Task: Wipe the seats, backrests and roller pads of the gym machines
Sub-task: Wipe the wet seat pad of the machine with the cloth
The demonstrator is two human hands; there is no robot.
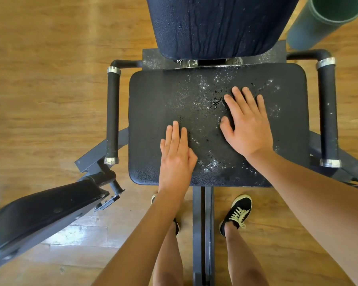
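Both hands lie flat on the seat [153, 104], fingers straight, holding nothing. Left hand [177, 155] rests near the front edge, left of centre; right hand [246, 124] sits further back, amid white droplets. Backrest [219, 23] rises just behind the seat, streaked wet.

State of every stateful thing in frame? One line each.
seat: wet, droplets and white specks across it, not wiped dry.
backrest: wet, streaks running down.
left hand: flat on the seat, fingers straight, no cloth.
right hand: flat on the seat, fingers spread, no cloth.
green tube: open at its upper end.
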